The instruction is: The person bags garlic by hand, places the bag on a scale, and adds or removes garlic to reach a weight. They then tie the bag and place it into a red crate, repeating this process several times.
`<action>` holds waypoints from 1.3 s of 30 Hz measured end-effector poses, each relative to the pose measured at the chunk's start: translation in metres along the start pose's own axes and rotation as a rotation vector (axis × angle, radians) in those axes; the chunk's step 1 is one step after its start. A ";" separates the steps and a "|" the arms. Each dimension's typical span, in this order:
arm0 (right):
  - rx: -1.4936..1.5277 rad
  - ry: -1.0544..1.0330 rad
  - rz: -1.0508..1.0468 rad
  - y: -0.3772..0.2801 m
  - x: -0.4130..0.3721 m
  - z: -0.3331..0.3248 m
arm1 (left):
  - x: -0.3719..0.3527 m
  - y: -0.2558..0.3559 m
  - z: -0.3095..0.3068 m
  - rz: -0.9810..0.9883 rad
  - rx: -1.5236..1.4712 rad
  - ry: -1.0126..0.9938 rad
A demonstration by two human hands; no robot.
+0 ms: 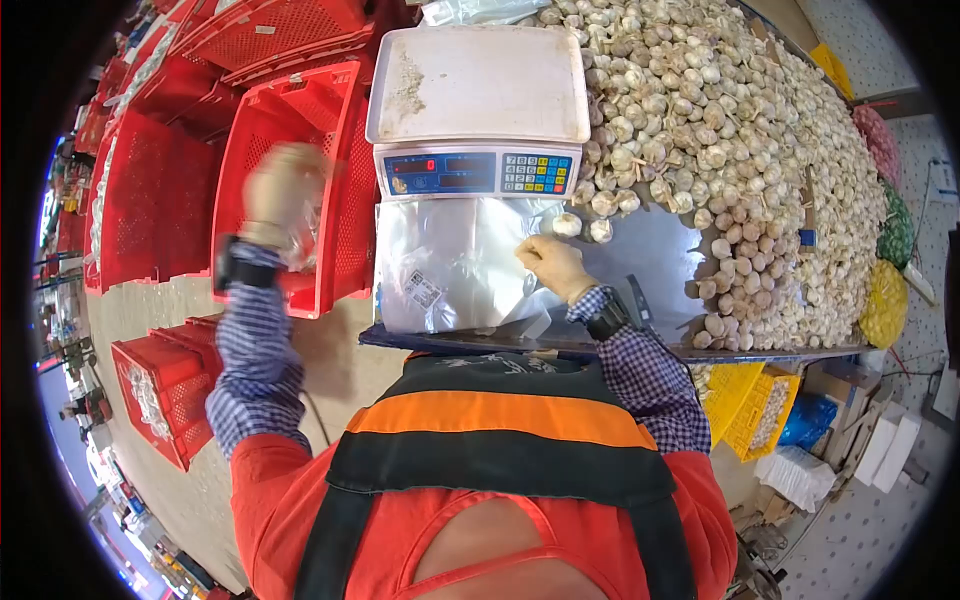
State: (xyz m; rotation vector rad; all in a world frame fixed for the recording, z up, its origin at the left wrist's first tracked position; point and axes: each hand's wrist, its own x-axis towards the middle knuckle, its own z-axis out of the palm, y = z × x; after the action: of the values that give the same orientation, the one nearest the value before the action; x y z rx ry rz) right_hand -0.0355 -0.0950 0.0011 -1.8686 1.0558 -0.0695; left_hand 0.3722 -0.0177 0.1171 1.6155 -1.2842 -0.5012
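Observation:
My left hand (285, 190) is over a red crate (345, 190) on the left, smeared by motion, so its fingers cannot be made out. Clear plastic shows just below it inside the crate. On the table, my right hand (556, 268) is closed, its fingertips pinching at a clear plastic bag (450, 260) in a flat stack with a printed label. Two loose garlic bulbs (567, 225) lie just beyond that hand. Behind the bags stands a white weighing scale (480, 110) with a bare platform; its display reads a red 0.
A large heap of garlic (700, 110) covers the right side of the table, with a browner pile (745, 262) nearer me. More red crates (150, 200) stand at left. Yellow crates (740, 405) sit below the table's right edge. Filled mesh sacks (888, 300) are at far right.

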 end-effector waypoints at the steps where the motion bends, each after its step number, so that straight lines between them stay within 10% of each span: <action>1: -0.181 0.022 -0.008 0.002 0.001 0.006 | -0.002 0.049 0.058 -0.186 0.772 -0.499; 3: -0.004 0.007 0.015 0.023 0.005 0.023 | -0.064 0.004 0.141 0.008 0.358 -0.526; 5: 0.050 0.101 -0.082 0.031 0.008 0.028 | -0.086 0.004 0.196 0.196 0.841 -0.907; 9: 0.205 0.088 0.074 0.018 0.003 0.022 | -0.094 -0.009 0.201 0.228 0.930 -1.059; 15: -0.033 -0.030 0.091 0.002 0.010 0.014 | -0.100 -0.017 0.143 0.574 0.991 -0.837; 17: 0.581 -0.198 0.230 -0.018 0.000 0.008 | -0.099 -0.013 0.143 0.591 0.885 -0.763; 19: 0.467 -0.195 0.234 -0.017 0.005 0.013 | -0.099 -0.010 0.146 0.617 0.862 -0.753; 21: 0.499 -0.185 -0.067 -0.029 0.000 0.009 | -0.097 0.000 0.147 0.675 0.688 -0.729; 27: 0.738 0.189 -0.117 -0.092 -0.053 -0.033 | -0.074 0.086 0.158 0.450 0.393 -0.440; 33: 0.918 0.402 -0.058 -0.071 -0.074 -0.058 | -0.075 0.128 0.228 -0.074 -0.511 -0.475; 37: 1.451 0.353 -0.120 -0.025 -0.103 -0.074 | -0.067 0.124 0.231 0.439 -0.080 -0.449; 39: 1.869 0.751 -0.064 -0.005 -0.116 -0.101 | -0.060 0.087 0.235 0.275 -0.158 -0.326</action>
State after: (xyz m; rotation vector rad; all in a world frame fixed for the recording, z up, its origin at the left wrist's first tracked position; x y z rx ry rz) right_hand -0.1506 -0.0854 0.1019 -0.0821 0.7476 -1.3450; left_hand 0.1221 -0.0616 0.0741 1.2342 -1.6366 -0.6937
